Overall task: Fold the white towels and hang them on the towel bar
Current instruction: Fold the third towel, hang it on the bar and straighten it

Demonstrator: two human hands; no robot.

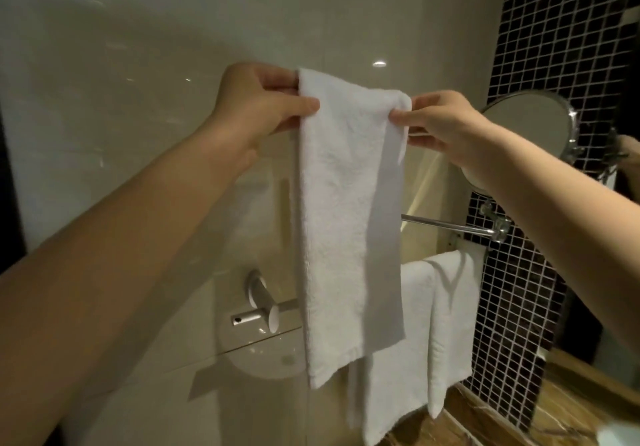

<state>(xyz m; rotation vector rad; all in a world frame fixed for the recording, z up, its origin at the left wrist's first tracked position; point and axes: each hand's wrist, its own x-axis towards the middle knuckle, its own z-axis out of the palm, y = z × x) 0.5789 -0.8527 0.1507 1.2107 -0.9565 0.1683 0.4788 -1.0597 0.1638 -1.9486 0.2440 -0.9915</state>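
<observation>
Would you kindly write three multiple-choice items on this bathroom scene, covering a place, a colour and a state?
1. The round chrome-rimmed mirror is where? A. Right of the long folded white towel B. Left of it C. Below it
2. The small mosaic wall tiles are: A. Red B. Black C. Yellow
3. That towel is: A. Lying crumpled B. Draped over a bar C. Held up by both hands
Answers: A, beside the right hand; B, black with pale grout; C, left hand and right hand pinch its top.
</observation>
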